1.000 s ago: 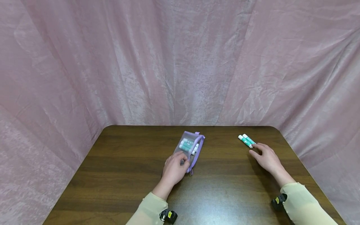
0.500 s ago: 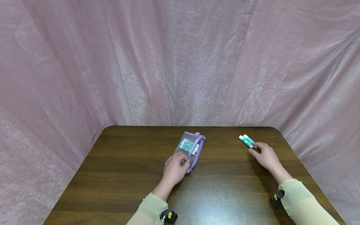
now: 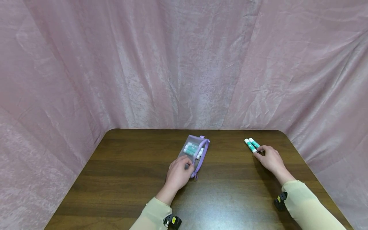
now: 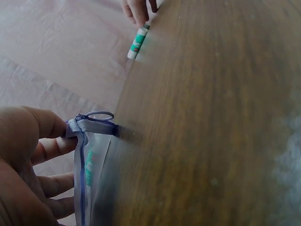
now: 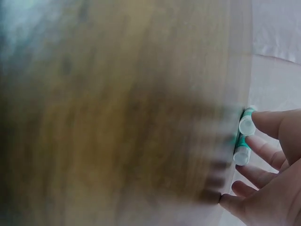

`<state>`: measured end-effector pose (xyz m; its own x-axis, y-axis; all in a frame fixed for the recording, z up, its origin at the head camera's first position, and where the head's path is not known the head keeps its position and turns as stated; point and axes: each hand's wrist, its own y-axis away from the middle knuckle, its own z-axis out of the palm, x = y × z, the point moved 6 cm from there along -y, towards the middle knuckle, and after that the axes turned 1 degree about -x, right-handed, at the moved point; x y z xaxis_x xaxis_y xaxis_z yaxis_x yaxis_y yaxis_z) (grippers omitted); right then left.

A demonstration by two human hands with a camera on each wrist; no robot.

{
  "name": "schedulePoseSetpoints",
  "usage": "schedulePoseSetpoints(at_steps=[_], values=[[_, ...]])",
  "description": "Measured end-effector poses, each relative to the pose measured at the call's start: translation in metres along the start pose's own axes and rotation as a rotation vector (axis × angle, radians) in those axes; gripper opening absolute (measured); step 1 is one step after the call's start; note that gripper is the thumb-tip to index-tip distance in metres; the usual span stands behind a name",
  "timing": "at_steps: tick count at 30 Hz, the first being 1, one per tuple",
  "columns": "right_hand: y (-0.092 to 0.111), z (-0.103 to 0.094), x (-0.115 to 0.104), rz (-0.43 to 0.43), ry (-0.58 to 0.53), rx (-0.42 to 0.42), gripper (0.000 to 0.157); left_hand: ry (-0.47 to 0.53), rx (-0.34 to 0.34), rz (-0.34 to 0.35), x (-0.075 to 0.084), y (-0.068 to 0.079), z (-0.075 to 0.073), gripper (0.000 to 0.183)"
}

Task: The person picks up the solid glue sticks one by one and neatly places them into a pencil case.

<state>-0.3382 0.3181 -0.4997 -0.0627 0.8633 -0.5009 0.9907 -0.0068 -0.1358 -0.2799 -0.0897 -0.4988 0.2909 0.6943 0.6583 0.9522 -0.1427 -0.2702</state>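
A clear mesh pouch (image 3: 194, 150) with a purple zipper lies at the table's middle, with several teal-and-white sticks inside. My left hand (image 3: 178, 172) pinches its near end; the left wrist view shows the thumb and fingers (image 4: 33, 141) round the pouch (image 4: 91, 165) by the zipper pull (image 4: 96, 116). Two teal sticks (image 3: 251, 144) lie side by side at the far right. My right hand (image 3: 269, 158) reaches them with loosely spread fingers, the fingertips (image 5: 265, 123) touching the white capped ends of the sticks (image 5: 243, 141). It closes round neither stick.
The dark wooden table (image 3: 129, 179) has rounded far corners. Pink cloth (image 3: 184, 64) hangs close behind and on both sides. The two sticks lie near the table's far right edge.
My right hand has slid forward along the table until its fingertips meet the two sticks. The left hand and the pouch have stayed where they were.
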Motion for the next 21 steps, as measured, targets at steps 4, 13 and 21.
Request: schedulePoseSetpoints(at_steps=[4, 13, 21], values=[[-0.0029, 0.0019, -0.0007, 0.013, 0.024, -0.005, 0.036, -0.005, 0.007, 0.008, 0.0004, 0.0005, -0.0003, 0.016], [-0.0085, 0.0073, -0.0045, 0.055, 0.048, -0.037, 0.037, -0.001, 0.013, 0.015, 0.0008, -0.0001, -0.0006, 0.017], [-0.01, 0.0103, -0.0065, 0.072, 0.065, -0.046, 0.038, 0.003, 0.009, 0.007, -0.0002, -0.0009, -0.0006, 0.016]])
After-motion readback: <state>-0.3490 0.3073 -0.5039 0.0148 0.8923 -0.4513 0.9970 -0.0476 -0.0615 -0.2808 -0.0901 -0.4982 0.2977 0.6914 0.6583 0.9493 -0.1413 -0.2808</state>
